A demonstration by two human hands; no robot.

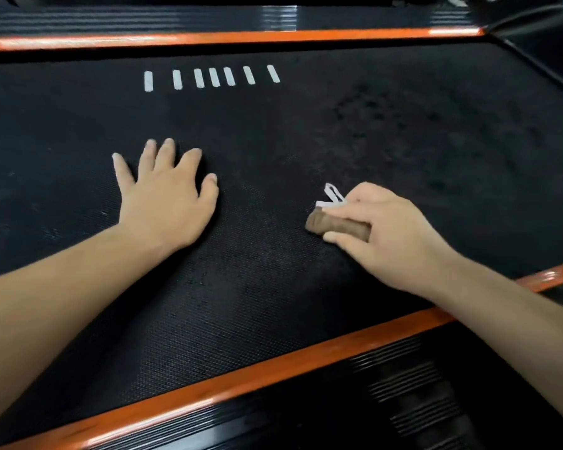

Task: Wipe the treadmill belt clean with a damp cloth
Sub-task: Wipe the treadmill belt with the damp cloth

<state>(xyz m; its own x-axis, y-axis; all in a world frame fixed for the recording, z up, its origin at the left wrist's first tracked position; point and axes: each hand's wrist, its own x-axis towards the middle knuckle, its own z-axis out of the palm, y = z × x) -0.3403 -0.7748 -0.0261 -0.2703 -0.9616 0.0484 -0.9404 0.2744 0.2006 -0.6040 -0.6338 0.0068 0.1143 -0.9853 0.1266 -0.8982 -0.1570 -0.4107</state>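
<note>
The black textured treadmill belt (273, 131) fills most of the view. My left hand (166, 193) lies flat on it, fingers spread, left of centre. My right hand (381, 232) grips a brown folded cloth (335, 224) with a small white loop tag (332, 194), pressing it on the belt at centre right. Much of the cloth is hidden under my fingers. Darker damp patches (436, 131) show on the belt at the upper right.
Orange trim strips run along the far edge (241, 37) and the near edge (273, 362) of the belt. Black ribbed side rails (403, 391) lie outside them. Several short white marks (208, 77) are printed on the belt's far side.
</note>
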